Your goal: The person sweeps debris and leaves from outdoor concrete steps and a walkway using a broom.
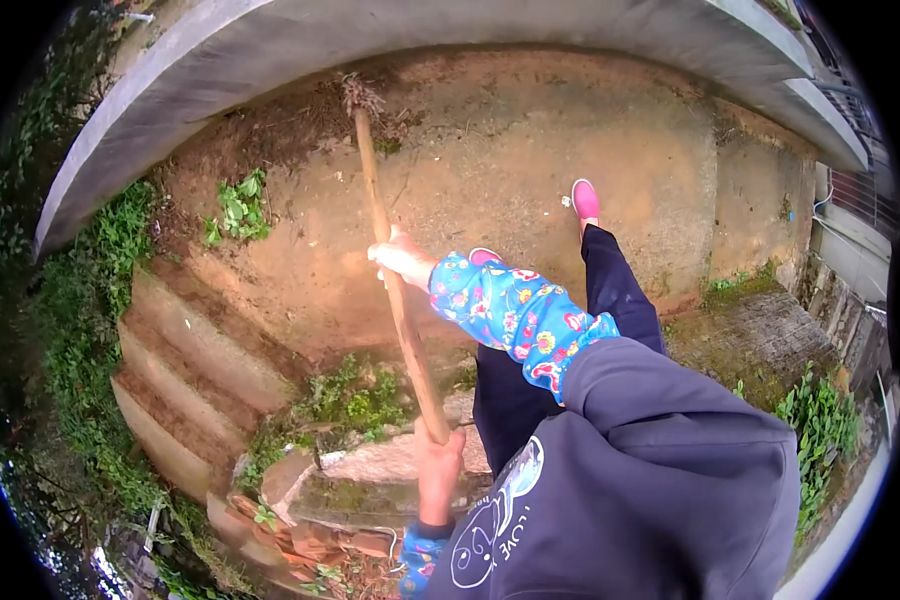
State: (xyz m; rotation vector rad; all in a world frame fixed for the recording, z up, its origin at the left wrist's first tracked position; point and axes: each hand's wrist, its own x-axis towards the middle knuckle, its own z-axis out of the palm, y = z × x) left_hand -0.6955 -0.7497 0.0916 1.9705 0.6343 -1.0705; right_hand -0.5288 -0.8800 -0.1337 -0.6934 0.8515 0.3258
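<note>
Both my hands hold a long-handled tool point(379, 199) with a smooth wooden shaft, slanting from beside my body towards the wall. Nearest the body, my left hand point(440, 461) wraps the shaft's butt end. Farther along, about mid-shaft, my right hand point(401, 257) grips it, the arm in a blue floral sleeve reaching across my front. A ragged, brownish clump of fibres or plant debris point(361, 96) covers the tool's far end, so its head cannot be made out. That end is over dark soil and litter point(292, 124) at the wall's foot.
A curved grey concrete wall point(450, 26) bounds the dirt-covered ground point(495, 180). Concrete steps point(195, 375) descend at left beside dense greenery point(75, 322). A leafy weed point(241, 210) grows near the tool. Mossy stone blocks point(375, 480) and broken bricks point(322, 544) lie below my left side.
</note>
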